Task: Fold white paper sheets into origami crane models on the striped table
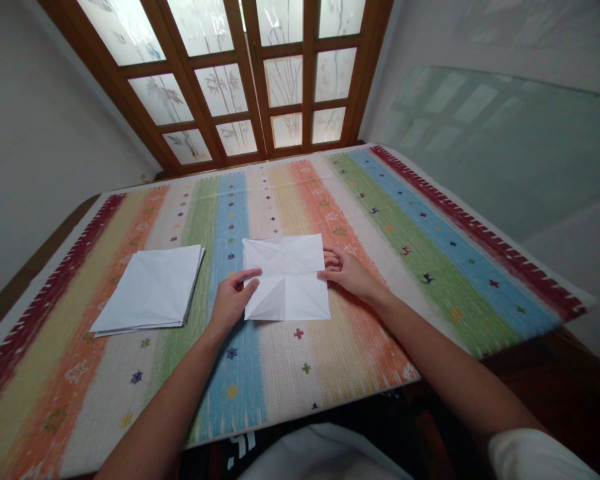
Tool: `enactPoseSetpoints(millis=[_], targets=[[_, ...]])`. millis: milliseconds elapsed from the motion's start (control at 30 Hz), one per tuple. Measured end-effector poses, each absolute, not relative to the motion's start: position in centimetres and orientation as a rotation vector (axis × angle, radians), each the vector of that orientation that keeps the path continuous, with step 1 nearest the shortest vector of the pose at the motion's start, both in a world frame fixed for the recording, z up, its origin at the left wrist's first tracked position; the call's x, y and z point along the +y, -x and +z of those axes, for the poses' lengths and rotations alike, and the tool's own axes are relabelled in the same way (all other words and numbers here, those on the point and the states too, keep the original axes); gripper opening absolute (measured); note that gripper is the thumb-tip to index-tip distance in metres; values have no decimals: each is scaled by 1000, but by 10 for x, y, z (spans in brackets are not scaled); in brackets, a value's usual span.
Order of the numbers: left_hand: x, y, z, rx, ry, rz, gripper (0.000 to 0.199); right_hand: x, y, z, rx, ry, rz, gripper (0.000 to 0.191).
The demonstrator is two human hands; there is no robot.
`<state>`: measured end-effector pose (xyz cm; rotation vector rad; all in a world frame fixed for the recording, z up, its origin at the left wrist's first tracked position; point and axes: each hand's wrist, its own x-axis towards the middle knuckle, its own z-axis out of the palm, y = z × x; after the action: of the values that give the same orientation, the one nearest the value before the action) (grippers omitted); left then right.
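Note:
A square sheet of white paper (300,293), marked with crease lines, is held between my two hands above the striped tablecloth. My left hand (233,300) grips its left edge, with the thumb and index finger over the paper. At the right edge, my right hand (347,273) pinches the sheet, its thumb in front and the other fingers partly hidden behind. To the left of my left hand lies a stack of white square paper sheets (155,287), its edges slightly uneven.
The tablecloth (380,247) has coloured stripes and small figures, and covers the table. Beyond the far edge stand wooden doors (255,87) with frosted panes. A pale glass board (500,147) is on the right wall. The table's near edge is close to my body.

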<state>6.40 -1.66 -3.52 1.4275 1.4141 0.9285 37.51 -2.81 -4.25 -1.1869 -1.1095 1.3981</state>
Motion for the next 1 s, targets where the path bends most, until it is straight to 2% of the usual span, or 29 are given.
enactPoseSetpoints(millis=[267,533,700,767,833,933,1000], targets=[[-14,-62,-29,1438,-1547,849,47,-22,-381,-53,-1252,1263,1242,41],[-12,-62,-29,1357,-1434,972,38,-23,-381,-52,-1214,1252,1253,35],[-11,-63,-32,1271,-1185,1031,69,-22,-381,-51,-1197,1246,1242,32],[-10,-63,-33,1259,-1167,1043,72,-22,-381,-50,-1196,1242,1246,31],[-9,-62,-34,1262,-1198,1046,59,-22,-381,-49,-1191,1237,1251,27],[-8,-61,-34,1279,-1216,1047,29,-22,-382,-48,-1182,1246,1243,18],[-9,-61,-31,1235,-1158,1056,27,-22,-383,-48,-1188,1250,1208,16]])
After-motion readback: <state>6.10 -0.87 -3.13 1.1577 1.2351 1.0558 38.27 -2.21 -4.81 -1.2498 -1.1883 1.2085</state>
